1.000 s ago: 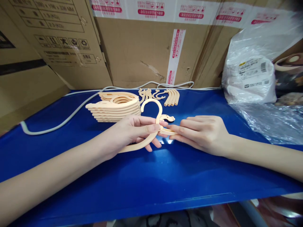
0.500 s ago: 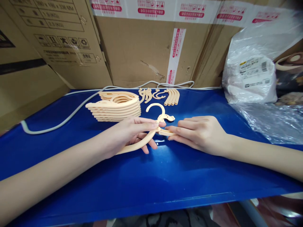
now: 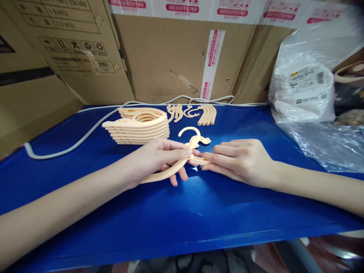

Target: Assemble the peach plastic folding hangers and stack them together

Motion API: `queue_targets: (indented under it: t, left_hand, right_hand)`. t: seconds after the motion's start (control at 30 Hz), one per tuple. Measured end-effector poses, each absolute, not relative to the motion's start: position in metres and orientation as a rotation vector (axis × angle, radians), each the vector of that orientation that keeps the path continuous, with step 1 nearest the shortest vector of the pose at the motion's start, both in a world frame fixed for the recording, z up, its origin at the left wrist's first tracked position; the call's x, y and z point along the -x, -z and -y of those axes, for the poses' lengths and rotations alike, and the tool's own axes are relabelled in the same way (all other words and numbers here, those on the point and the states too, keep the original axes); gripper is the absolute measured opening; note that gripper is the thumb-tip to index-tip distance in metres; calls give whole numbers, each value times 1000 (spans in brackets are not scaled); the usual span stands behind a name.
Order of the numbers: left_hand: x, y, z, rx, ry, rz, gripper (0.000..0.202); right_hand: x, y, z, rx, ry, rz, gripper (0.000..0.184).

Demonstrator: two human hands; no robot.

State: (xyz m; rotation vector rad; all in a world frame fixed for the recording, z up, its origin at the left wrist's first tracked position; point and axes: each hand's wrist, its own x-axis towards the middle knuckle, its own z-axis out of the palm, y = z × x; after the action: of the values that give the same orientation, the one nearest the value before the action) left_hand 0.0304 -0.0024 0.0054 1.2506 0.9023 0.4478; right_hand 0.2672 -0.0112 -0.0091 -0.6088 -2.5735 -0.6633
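A cream plastic hanger (image 3: 165, 175) with a curved hook is between my hands above the blue table. My left hand (image 3: 155, 157) pinches it near the joint below the hook, thumb on top, and one curved arm runs back under the palm. My right hand (image 3: 241, 157) has its fingers closed on the short hanger arm (image 3: 200, 161) on the other side of the joint; its far end is hidden by the fingers. Just behind the hook, a small cream piece (image 3: 205, 140) lies on the table, partly covered.
A stack of folded cream hangers (image 3: 139, 131) stands behind my left hand. Loose hooks (image 3: 192, 111) and several curved arms (image 3: 207, 115) lie farther back. A white cable (image 3: 93, 131) runs along the cardboard boxes (image 3: 176, 57). A plastic-wrapped package (image 3: 304, 91) sits at the right.
The hanger's hook has shifted slightly right and down, and the joint has come closer to my right fingertips. Both hands keep their grip; the view has tilted slightly.
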Motion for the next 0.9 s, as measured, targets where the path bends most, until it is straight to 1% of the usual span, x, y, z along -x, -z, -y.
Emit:
queue_targets:
  t: [0.23,0.43,0.57,0.9]
  left_hand:
    - [-36,-6,4,-1327,-474,-943,25]
    - [-37,-4,7,-1372,-543,-966,23]
    - [-39,-4,9,-1397,-571,-991,22]
    - [-42,-7,11,-1405,-579,-1018,26]
  right_hand:
    - [-268,11,10,610,654,2582,35]
    - [-269,10,11,665,572,2624,36]
    - [-269,10,12,705,458,2676,38]
    - [-268,8,15,795,212,2709,36]
